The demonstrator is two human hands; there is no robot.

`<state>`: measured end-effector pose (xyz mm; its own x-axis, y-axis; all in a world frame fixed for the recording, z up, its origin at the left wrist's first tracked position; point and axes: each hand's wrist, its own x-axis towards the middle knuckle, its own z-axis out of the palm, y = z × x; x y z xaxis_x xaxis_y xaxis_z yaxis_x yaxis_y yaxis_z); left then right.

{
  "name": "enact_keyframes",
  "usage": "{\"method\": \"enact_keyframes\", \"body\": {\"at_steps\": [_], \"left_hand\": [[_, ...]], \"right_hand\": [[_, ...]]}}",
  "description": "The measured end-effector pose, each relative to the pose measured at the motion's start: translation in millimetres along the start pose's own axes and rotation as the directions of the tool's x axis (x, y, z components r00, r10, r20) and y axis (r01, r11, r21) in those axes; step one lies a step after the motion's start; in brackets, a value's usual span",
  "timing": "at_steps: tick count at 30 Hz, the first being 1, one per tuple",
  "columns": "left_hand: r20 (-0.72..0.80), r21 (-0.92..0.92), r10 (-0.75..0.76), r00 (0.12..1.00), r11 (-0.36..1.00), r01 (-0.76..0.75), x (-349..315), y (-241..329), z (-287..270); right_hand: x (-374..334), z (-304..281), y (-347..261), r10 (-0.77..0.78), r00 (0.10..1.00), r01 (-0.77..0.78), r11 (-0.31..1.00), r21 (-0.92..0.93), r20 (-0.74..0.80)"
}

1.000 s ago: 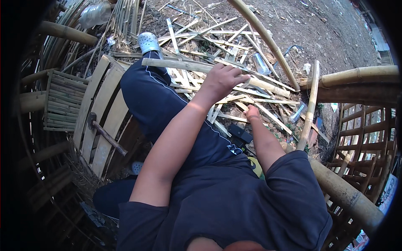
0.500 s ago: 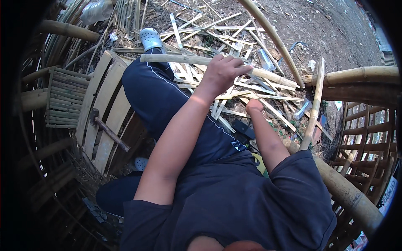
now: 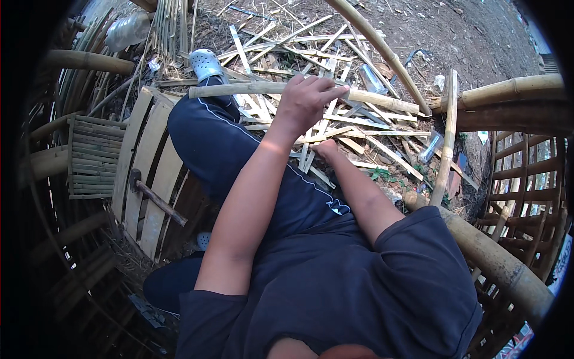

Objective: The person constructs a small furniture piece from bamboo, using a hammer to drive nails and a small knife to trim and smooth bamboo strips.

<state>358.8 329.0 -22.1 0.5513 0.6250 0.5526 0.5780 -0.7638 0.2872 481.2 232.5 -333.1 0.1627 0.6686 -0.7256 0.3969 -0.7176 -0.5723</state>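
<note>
A long pale length of bamboo [image 3: 236, 88] lies crosswise in front of me, its left end over my bent leg near the ankle. My left hand [image 3: 308, 103] is closed around its middle from above, the thumb stretched along it to the right. Below the bamboo, my right hand [image 3: 326, 149] hangs near the ground litter. Only its back and wrist show; its fingers and anything in them are hidden. Split bamboo strips [image 3: 353, 128] lie scattered beneath both hands.
A hammer [image 3: 156, 198] rests on a slatted wooden platform [image 3: 143, 152] at left. A bamboo pole [image 3: 388, 54] slants beyond my hands. Thicker bamboo [image 3: 490, 263] and a woven lattice [image 3: 526, 185] stand at right. Plastic bottles [image 3: 430, 146] lie among the strips.
My right hand has moved left, closer beneath my left hand. The left hand keeps its grip on the bamboo. The view has shifted slightly.
</note>
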Motion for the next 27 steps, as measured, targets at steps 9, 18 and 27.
{"method": "enact_keyframes", "body": {"at_steps": [9, 18, 27], "left_hand": [[0.038, 0.010, -0.006, 0.999, 1.000, 0.005, -3, 0, -2], [0.028, 0.032, -0.011, 1.000, 0.999, 0.011, -6, -4, -6], [0.014, 0.020, -0.019, 1.000, 1.000, 0.019, -9, -3, -6]], "right_hand": [[15, -25, 11, 0.171, 0.954, -0.115, 0.968, 0.224, -0.248], [21, -156, -8, -0.156, 0.970, -0.012, 0.734, -0.679, -0.185], [-20, -126, -36, -0.377, 0.908, 0.235, 0.819, -0.524, -0.182]]}}
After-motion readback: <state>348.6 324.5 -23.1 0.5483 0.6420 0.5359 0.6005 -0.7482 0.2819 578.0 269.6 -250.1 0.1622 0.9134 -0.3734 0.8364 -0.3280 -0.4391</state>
